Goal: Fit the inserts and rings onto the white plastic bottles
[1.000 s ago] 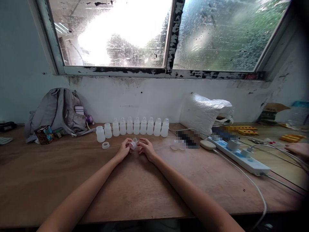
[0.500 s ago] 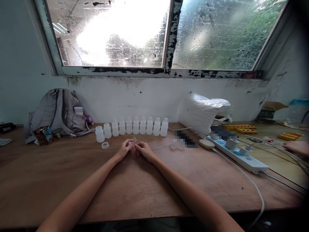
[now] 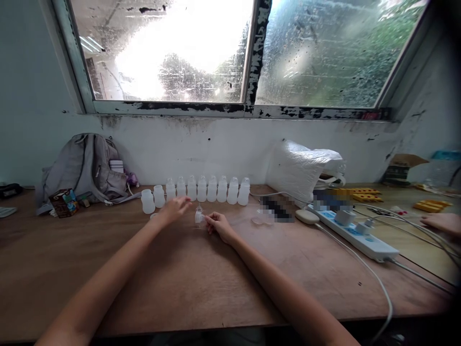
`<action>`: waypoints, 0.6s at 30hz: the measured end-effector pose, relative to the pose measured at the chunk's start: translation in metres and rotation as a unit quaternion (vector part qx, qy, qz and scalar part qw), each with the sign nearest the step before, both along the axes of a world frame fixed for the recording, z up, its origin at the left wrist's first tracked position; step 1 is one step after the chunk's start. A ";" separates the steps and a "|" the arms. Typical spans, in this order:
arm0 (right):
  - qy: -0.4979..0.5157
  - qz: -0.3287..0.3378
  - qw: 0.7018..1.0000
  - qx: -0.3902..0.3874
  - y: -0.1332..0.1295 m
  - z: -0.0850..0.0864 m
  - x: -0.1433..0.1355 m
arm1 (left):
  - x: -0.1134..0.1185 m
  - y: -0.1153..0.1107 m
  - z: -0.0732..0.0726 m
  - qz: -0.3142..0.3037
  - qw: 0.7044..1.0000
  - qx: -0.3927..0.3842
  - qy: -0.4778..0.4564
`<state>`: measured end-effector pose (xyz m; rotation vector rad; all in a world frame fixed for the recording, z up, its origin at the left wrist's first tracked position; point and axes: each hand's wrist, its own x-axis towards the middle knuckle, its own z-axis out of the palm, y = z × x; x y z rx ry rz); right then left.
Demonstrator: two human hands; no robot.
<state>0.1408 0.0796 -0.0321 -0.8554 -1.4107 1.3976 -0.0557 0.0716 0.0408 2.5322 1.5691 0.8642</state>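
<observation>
My right hand [image 3: 220,227] pinches a small clear plastic piece [image 3: 199,217] by its right side, just above the table; it looks like a baby-bottle nipple in a collar, too small to be sure. To the left, my left hand [image 3: 176,207] is held over the table with fingers stretched out and holding nothing. Below my left wrist, the edge of a white ring [image 3: 153,216] shows, mostly hidden. Behind both hands stands a row of frosted baby bottles [image 3: 212,189], several with clear caps. At its left end, two bottles [image 3: 147,202] have open necks.
Clear round discs [image 3: 262,218] lie to the right, near a blurred dark object [image 3: 277,209]. Further right are a white power strip [image 3: 360,238] with cables and a silvery bag [image 3: 297,168]. A grey backpack [image 3: 86,168] stands left. Another person's hand [image 3: 441,221] shows at the right edge.
My left hand has let go of the clear piece and moved left, its forearm now covering most of the white ring. My right hand stays nearly in place with the piece.
</observation>
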 end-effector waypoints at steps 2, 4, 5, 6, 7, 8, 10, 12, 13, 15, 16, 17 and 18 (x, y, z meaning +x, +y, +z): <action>0.002 0.005 1.000 -0.003 0.000 0.000 0.003 | -0.017 0.014 0.017 0.150 0.985 0.065 0.059; 0.002 0.010 1.000 -0.001 0.001 0.000 0.004 | -0.036 0.027 0.032 0.284 0.951 0.065 0.105; 0.003 0.014 1.000 0.000 0.001 0.000 0.004 | -0.044 0.034 0.038 0.325 0.936 0.056 0.126; 0.003 0.015 1.000 0.000 0.001 -0.001 0.004 | -0.051 0.039 0.042 0.342 0.928 0.044 0.144; 0.005 0.016 1.000 0.001 0.002 -0.002 0.004 | -0.056 0.044 0.045 0.349 0.924 0.033 0.156; 0.007 0.016 1.000 0.002 0.002 -0.002 0.003 | -0.060 0.047 0.046 0.347 0.922 0.025 0.167; 0.009 0.019 1.000 0.005 0.003 -0.004 0.003 | -0.063 0.052 0.045 0.339 0.922 0.013 0.186; 0.011 0.021 1.000 0.008 0.004 -0.004 0.004 | -0.062 0.052 0.041 0.336 0.919 0.008 0.205; 0.011 0.022 1.000 0.008 0.004 -0.005 0.004 | -0.061 0.051 0.039 0.334 0.918 0.008 0.213; 0.010 0.022 1.000 0.006 0.003 -0.004 0.004 | -0.058 0.047 0.038 0.326 0.917 0.013 0.229; 0.010 0.022 1.000 0.004 0.003 -0.003 0.004 | -0.056 0.044 0.039 0.320 0.917 0.019 0.237; 0.010 0.022 1.000 0.002 0.003 -0.002 0.004 | -0.053 0.040 0.041 0.313 0.917 0.028 0.244; 0.010 0.023 1.000 -0.001 0.002 -0.001 0.004 | -0.050 0.035 0.044 0.305 0.918 0.040 0.249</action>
